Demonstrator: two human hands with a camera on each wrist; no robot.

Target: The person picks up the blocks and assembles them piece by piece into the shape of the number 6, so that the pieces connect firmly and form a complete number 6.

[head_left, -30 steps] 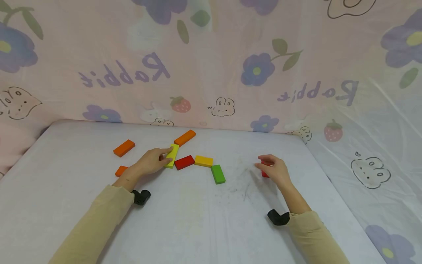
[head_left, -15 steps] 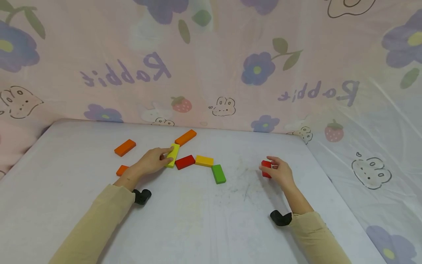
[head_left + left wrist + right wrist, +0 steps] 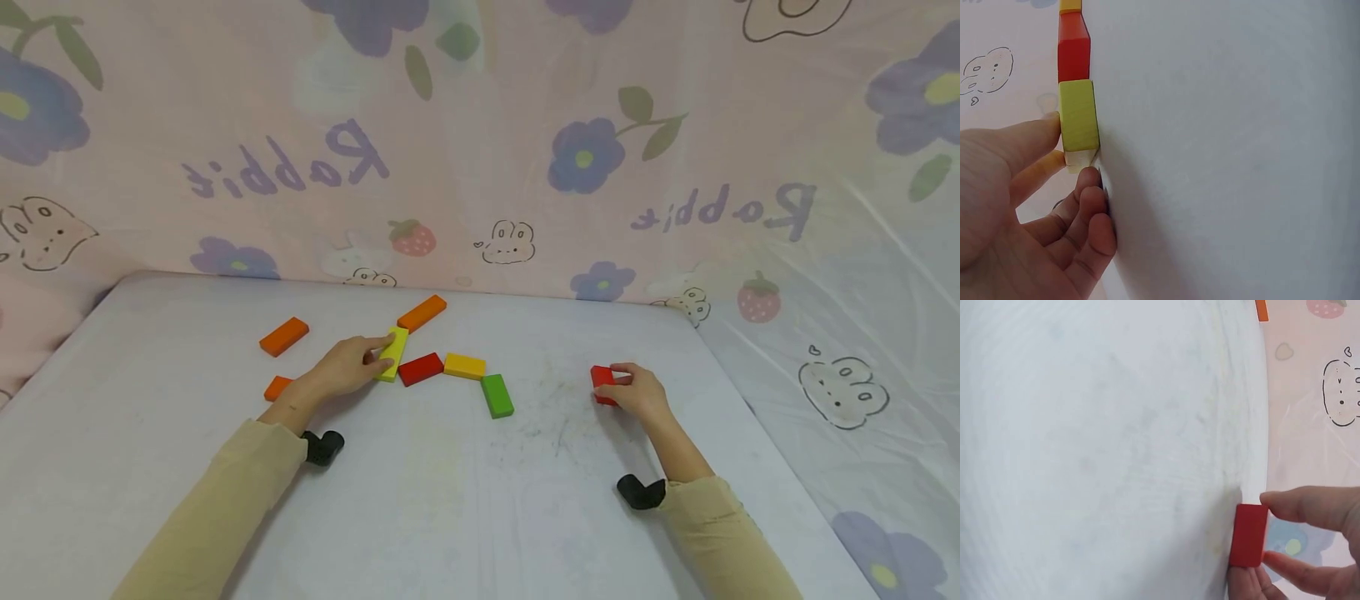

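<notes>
Right fingers: thumb and a finger pinch the right side of the loose red block (image 3: 602, 385); other fingertips just at its lower end in the right wrist view.
Left fingers: thumb and index pinch the lime-yellow block (image 3: 397, 347); remaining fingers bent beside it.
Just changed: right hand (image 3: 639, 392) has dropped back to the right; loose red block, mostly covered a second ago, now shows and is gripped. Left hand (image 3: 347, 367) unmoved.
Meaning: each hand now has one block; right grip looks secure, though can't tell if the block is lifted.
Chain: lime-yellow block, then middle red block (image 3: 421, 369), yellow block (image 3: 465, 367), green block (image 3: 497, 396), running rightward; far orange block (image 3: 422, 312) at lime-yellow's far end.
Left side: orange block by the left wrist (image 3: 277, 387), partly hidden; another orange block (image 3: 283, 337) beyond, well apart.
Surface: white tabletop (image 3: 450, 500).
</notes>
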